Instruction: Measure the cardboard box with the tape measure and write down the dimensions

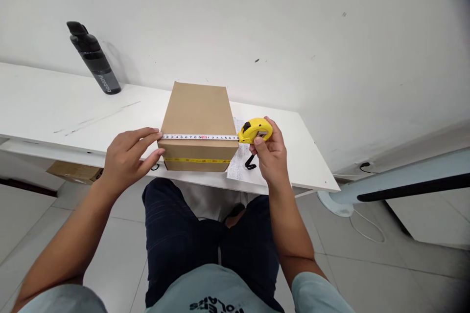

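Observation:
A brown cardboard box (pixel 199 110) stands on the white table. The white blade of a tape measure (pixel 216 137) lies straight across the box's top near its front edge. My left hand (pixel 128 156) holds the blade's end at the box's left edge, fingertips on the corner and thumb lower against the side. In my right hand (pixel 270 154) is the yellow tape measure case (pixel 256 130), gripped between thumb and fingers at the box's right edge. A black wrist strap (pixel 250 162) hangs below the case. A yellow printed strip (pixel 196 160) runs along the box's front.
A dark bottle (pixel 96 61) stands at the back left of the table (pixel 290 144), by the wall. A printed paper sheet (pixel 238 164) lies partly under the box's right side. Another carton (pixel 73 171) is below the table at left. A pale blue post (pixel 411 176) is at right.

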{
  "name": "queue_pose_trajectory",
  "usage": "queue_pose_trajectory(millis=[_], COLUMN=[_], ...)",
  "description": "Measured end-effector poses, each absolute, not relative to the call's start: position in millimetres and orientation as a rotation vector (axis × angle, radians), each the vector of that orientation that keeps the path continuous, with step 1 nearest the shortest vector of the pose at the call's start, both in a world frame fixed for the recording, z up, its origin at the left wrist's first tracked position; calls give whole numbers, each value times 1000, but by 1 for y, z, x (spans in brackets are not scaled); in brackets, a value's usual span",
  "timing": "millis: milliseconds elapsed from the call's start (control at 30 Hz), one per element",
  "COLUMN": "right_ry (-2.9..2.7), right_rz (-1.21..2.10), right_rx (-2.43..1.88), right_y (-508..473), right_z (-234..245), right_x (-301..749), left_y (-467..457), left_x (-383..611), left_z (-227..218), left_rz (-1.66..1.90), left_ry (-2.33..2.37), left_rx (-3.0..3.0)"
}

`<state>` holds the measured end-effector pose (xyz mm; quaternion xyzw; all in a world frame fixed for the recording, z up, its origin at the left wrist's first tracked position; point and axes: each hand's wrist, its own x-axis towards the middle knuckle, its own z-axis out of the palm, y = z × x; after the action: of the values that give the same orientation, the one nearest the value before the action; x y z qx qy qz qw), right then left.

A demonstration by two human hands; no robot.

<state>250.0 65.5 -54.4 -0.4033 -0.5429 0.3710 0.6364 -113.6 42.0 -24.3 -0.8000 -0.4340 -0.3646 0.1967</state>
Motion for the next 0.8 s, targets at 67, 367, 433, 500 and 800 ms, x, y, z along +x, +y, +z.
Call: queue_pose_trajectory(millis=[67, 367, 433, 500, 800], right_ry=[-1238, -1208, -1175, -1150, -1094], right_rz=[846, 831, 785, 736, 1172], right_rx=[-922, -889, -870, -856, -893], right_y=[65, 60, 42, 16, -68], right_z=[-55, -51, -50, -52, -84], right_x=[250, 250, 250, 250, 233], left_y=[42, 38, 22, -1, -42], left_x=[-113, -115, -114, -105, 13], left_z=[-24, -21, -15, -10, -43], left_rz=[-1036, -1083, -1080, -1078, -1266], left_ry=[-1215, -1114, -891, -714, -442], left_rx=[-2242, -2157, -2086, -2077, -2333])
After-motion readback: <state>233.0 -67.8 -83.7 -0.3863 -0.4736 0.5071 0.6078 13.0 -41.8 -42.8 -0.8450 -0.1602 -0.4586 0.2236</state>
